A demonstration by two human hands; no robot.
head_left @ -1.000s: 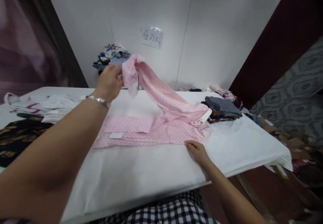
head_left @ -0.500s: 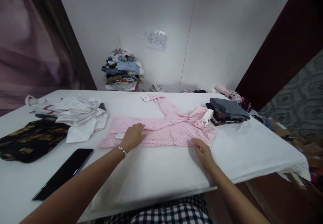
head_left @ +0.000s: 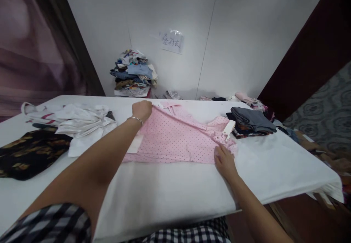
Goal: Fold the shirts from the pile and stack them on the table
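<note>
A pink shirt with dark dots [head_left: 175,137] lies across the middle of the white table, its collar end to the right with a white tag [head_left: 229,126] there. My left hand [head_left: 142,111] is closed on the far edge of the shirt and lifts it off the cloth. A taut fold runs slantwise from that hand toward the collar. Near the collar, my right hand [head_left: 225,160] is closed with its fingertips on the shirt. A white card-like piece [head_left: 135,144] shows at the shirt's left part. One sleeve lies at the far side, partly behind the raised edge.
White garments [head_left: 85,122] and a black floral cloth [head_left: 35,151] lie on the left of the table [head_left: 175,192]. Folded dark clothes [head_left: 251,120] sit at the right. A tall clothes pile [head_left: 134,75] stands by the wall, below a handwritten sign [head_left: 172,42].
My left hand has moved from flat on the shirt up and away, gripping and raising its edge. My right hand has closed on the shirt near the collar. The left arm now covers the phone.
</note>
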